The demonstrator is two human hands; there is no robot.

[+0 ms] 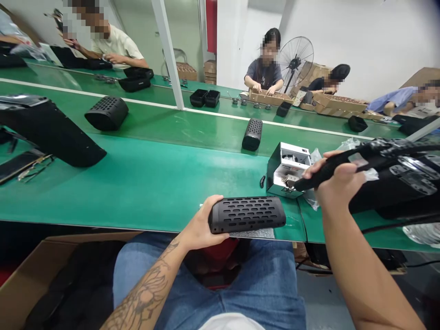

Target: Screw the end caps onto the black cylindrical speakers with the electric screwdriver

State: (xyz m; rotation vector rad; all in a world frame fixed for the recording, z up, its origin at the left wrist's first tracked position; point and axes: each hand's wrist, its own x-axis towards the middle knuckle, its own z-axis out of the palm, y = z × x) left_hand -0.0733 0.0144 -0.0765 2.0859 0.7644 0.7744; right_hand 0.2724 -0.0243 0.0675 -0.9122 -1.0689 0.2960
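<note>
My left hand (202,224) is closed around the left end of a black speaker housing (252,214) with rows of slots. The housing lies on its side at the table's front edge, over a bit of bubble wrap (254,233). On the right, my right hand (338,183) grips a black electric screwdriver (311,181), slanting down to the left. Its tip is at the front of a white and black screw feeder (292,172); whether they touch I cannot tell. A small black curved piece (262,181) lies left of the feeder.
Another slotted housing (252,134) stands on the green belt, with one more (107,112) to the left. Black speaker parts (405,178) crowd the right side. A phone (17,166) and glasses (36,167) lie far left. Several co-workers sit across the line. A white post (168,55) rises mid-line.
</note>
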